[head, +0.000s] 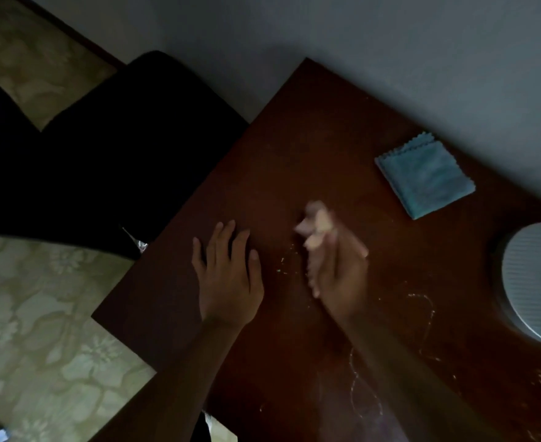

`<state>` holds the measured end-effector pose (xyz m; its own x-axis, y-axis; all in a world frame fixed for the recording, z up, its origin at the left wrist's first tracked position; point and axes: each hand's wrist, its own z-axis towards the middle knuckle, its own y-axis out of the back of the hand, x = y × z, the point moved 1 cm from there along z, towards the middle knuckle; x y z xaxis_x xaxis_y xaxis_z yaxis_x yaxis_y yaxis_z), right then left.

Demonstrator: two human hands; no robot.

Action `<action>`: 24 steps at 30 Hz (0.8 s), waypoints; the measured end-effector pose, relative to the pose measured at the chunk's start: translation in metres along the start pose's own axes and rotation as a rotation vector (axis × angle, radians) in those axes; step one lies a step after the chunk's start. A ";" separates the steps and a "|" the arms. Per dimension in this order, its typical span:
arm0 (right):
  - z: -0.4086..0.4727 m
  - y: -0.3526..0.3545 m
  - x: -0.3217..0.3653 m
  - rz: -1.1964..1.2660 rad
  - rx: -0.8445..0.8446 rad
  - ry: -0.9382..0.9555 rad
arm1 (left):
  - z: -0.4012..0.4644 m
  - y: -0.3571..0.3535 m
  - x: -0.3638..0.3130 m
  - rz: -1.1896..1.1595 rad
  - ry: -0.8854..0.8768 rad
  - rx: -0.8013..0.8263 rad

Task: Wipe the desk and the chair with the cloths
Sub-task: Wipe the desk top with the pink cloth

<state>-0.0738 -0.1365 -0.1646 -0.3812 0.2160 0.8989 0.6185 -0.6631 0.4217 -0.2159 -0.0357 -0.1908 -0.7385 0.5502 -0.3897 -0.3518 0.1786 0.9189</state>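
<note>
On the smooth brown desk (294,148), left hand (227,275) lies flat, fingers spread; blurred right hand (339,275) clutches a pale crumpled cloth (317,224).

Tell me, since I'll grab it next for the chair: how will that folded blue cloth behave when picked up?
The blue cloth looks soft and thin, so it is probably light and floppy. It lies folded in layers on the desk, so lifting one corner would likely let it fall open. Pushed, it would probably slide or bunch rather than roll.
</note>
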 end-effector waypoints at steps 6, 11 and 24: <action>0.163 -0.029 -0.017 -0.453 0.053 -0.001 | -0.001 -0.001 0.002 -0.042 0.013 0.004; 0.107 -0.066 -0.008 -0.651 0.209 0.226 | -0.001 0.002 0.003 -0.223 0.068 -0.071; 0.064 0.003 -0.011 -0.467 0.152 0.027 | -0.059 0.025 0.025 -0.374 0.009 0.095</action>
<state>-0.0237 -0.0944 -0.1656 -0.6583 0.4449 0.6072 0.4700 -0.3872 0.7932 -0.2771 -0.0662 -0.1814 -0.5744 0.4261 -0.6989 -0.5433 0.4402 0.7149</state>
